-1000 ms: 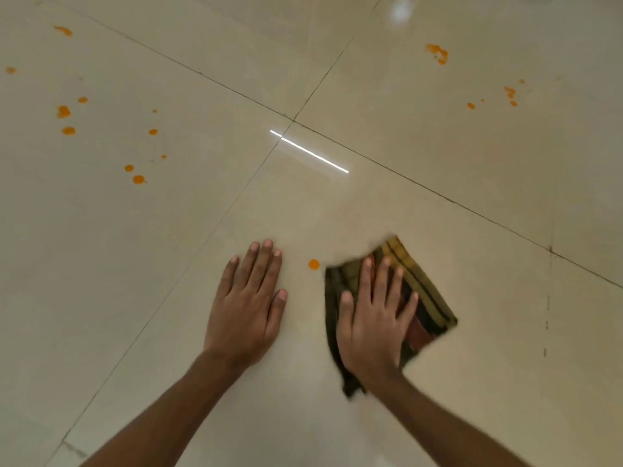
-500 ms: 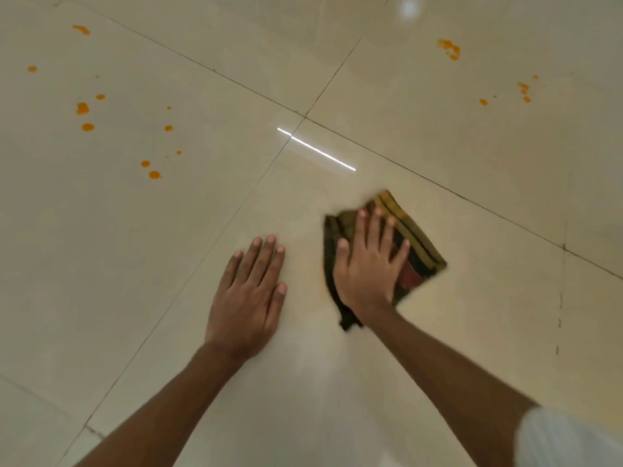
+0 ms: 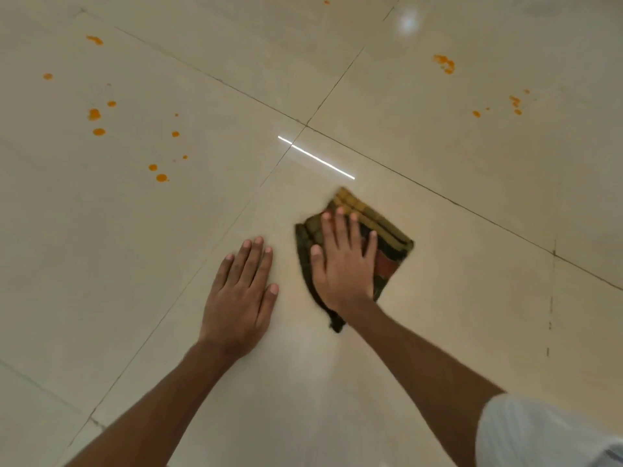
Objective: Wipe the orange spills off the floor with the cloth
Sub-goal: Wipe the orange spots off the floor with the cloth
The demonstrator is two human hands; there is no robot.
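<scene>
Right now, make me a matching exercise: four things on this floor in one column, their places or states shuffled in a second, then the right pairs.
Column one:
1. cloth
2. left hand
3. right hand
4. bright light streak

Column two:
A. flat on the bare tile, holding nothing
B. pressed palm-down on top of the cloth
C. reflected on the glossy floor just beyond the cloth
D. folded and dark, with yellow stripes, under a hand

Pairs: 1-D, 2-A, 3-B, 4-C
</scene>
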